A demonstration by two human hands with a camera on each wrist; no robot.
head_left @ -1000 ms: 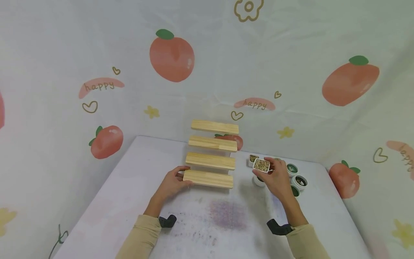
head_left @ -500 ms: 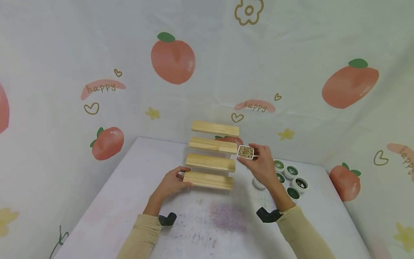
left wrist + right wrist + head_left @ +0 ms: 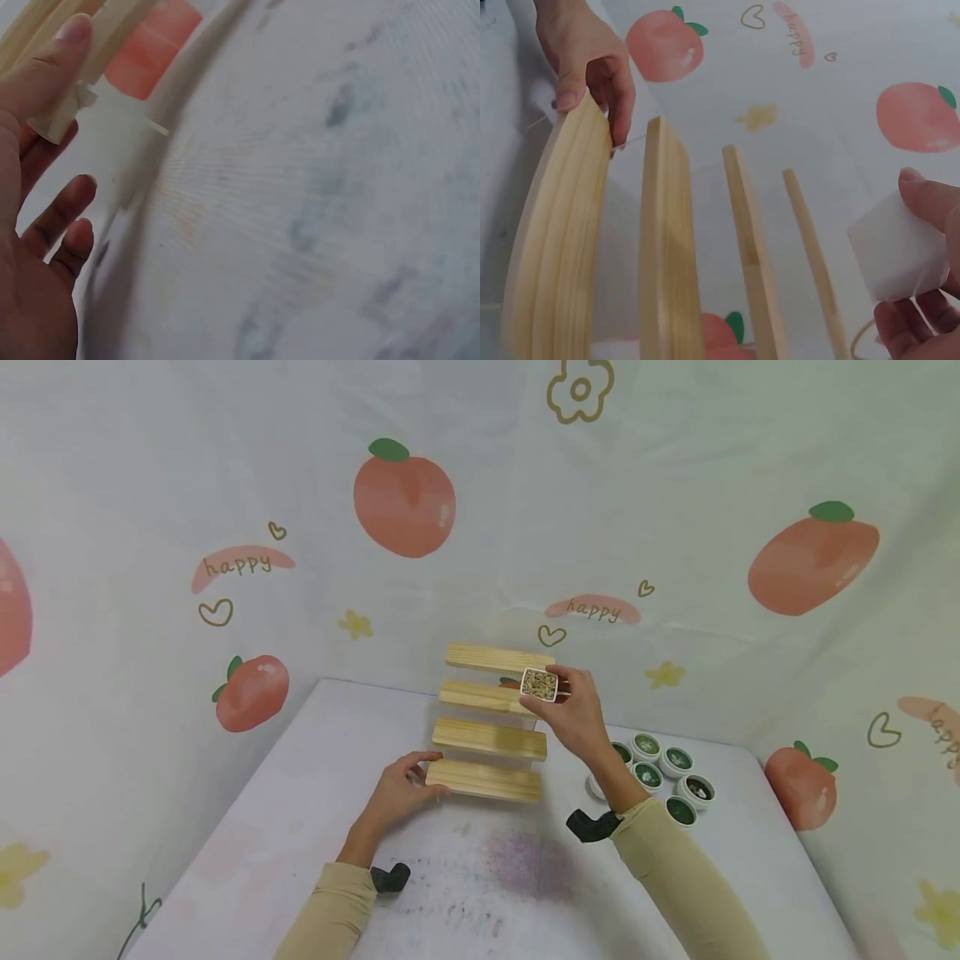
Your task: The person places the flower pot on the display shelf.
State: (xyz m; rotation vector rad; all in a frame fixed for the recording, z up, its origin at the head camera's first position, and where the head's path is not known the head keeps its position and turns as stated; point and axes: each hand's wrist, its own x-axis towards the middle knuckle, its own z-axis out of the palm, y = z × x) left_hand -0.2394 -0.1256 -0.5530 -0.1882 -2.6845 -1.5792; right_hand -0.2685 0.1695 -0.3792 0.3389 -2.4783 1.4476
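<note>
right hand (image 3: 576,712) grip pinches white cup (image 3: 896,251) of bits (image 3: 539,684), left hand (image 3: 396,792) pinches lowest slat (image 3: 486,780) (end only); tilting or bumping a slat could spill them.

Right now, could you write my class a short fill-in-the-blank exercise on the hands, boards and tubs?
Counting downward in the head view, the left hand grips the ____ wooden board.
The right hand holds a cup whose outside is coloured ____.
The rims of the tubs on the table are ____ in shape.
Missing words: fourth; white; round.
</note>
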